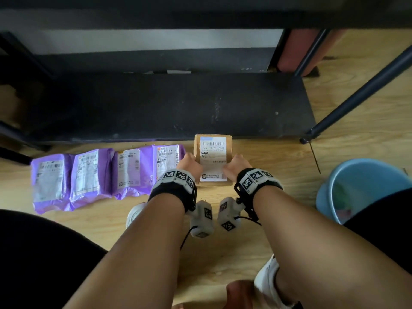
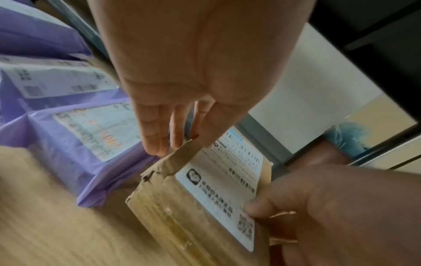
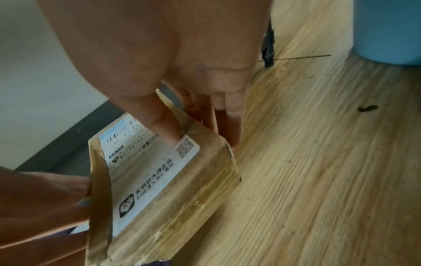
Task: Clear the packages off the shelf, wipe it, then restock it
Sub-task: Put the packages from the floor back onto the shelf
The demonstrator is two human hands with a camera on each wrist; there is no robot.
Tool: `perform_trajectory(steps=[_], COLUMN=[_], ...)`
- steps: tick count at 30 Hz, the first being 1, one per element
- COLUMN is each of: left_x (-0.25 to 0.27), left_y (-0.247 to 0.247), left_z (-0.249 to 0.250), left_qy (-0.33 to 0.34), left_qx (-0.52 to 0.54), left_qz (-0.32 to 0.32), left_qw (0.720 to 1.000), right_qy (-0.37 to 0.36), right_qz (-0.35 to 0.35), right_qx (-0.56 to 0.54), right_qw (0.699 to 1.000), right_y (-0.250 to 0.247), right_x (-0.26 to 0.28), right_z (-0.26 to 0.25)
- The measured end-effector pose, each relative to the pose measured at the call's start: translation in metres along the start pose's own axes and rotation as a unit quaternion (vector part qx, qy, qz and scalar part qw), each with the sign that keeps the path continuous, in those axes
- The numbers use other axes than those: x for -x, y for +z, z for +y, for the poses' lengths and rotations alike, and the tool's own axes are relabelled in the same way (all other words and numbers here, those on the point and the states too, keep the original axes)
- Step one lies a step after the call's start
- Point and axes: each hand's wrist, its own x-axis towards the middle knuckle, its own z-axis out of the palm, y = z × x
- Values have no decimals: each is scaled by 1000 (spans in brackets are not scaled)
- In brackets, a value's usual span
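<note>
white label on cardboard box (image 1: 213, 160): "540 f2 e5 (e56)" under barcode, rest too small. label on nearest purple mailer (image 1: 167, 161): "576 c01 wb1 01". orange handwriting there (image 2: 100, 131), wrist view: seems "1047". other mailers' labels unreadable.

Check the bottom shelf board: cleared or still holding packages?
Cleared. The shelf board is bare; four purple packages and the cardboard box are on the floor.

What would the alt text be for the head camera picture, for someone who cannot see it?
Both hands, left hand and right hand, grip a brown cardboard box on the wooden floor before a bare black shelf. Four purple packages lie left; a blue bucket stands right.
</note>
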Motion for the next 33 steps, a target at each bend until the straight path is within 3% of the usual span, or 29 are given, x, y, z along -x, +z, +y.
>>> perform_trajectory(steps=[9, 16, 25, 33], left_x=[65, 122, 175, 195], left_y=[-23, -37, -74, -119], left_z=[38, 70, 125, 174], left_qy=[92, 142, 271, 319], left_qx=[36, 90, 109, 157], left_qz=[60, 146, 249, 296], left_qw=[993, 975, 923, 887], right_qy=[-44, -71, -176, -244], right_qz=[105, 204, 277, 321], right_qx=[-43, -81, -165, -223], right_qw=[993, 973, 930, 888], right_y=[-51, -89, -153, -212], right_x=[62, 107, 159, 181], right_z=[1, -3, -25, -68])
